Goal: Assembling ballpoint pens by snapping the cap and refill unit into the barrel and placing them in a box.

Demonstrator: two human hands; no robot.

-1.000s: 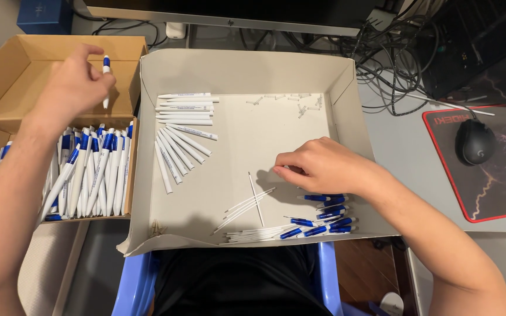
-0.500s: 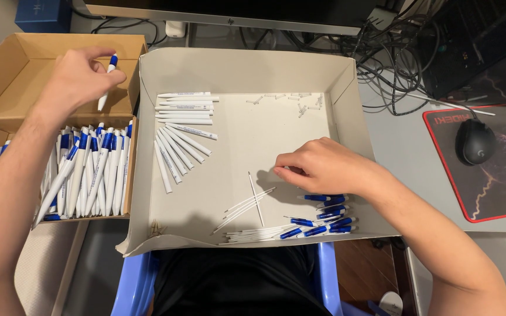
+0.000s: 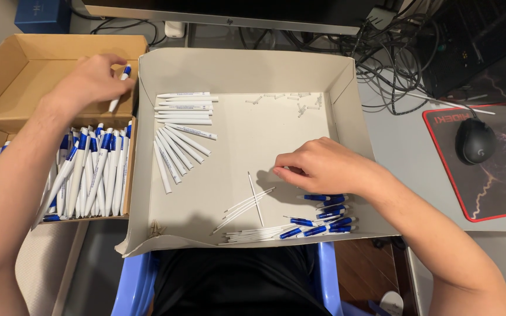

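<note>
**Now the finished pen comes back toward the tray edge**

Now the left hand [image 3: 92, 79], upper left of the frame, has drifted right over the brown box [image 3: 7, 64]; a second ago it sat further left. It pinches one blue-and-white pen [image 3: 118, 88], tip up, just beside the grey tray's wall [image 3: 139, 117]. The right hand [image 3: 317, 167] has barely moved, fingers curled low on the tray floor above the blue pen parts [image 3: 323, 213]; whether it grips anything, I cannot tell. Packed pens [image 3: 89, 169] fill the box at left. By my read, one assembled pen is being delivered.
</note>
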